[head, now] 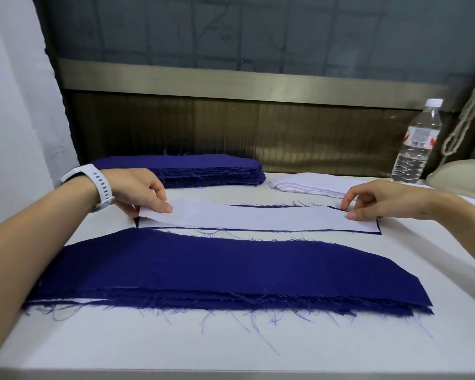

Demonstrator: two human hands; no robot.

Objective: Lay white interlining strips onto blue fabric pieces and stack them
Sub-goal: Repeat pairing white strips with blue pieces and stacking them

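Beyond the finished stack (203,272) on the counter (148,346), a white interlining strip (258,219) is pinched endwise by left hand (137,192) and right hand (368,200) over a blue fabric piece (274,206), left end raised; edge alignment and lowering are judged due next.

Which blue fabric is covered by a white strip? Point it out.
The single blue piece in the middle: the white interlining strip hides all but its thin edges. The far stack and near stack show bare blue tops.
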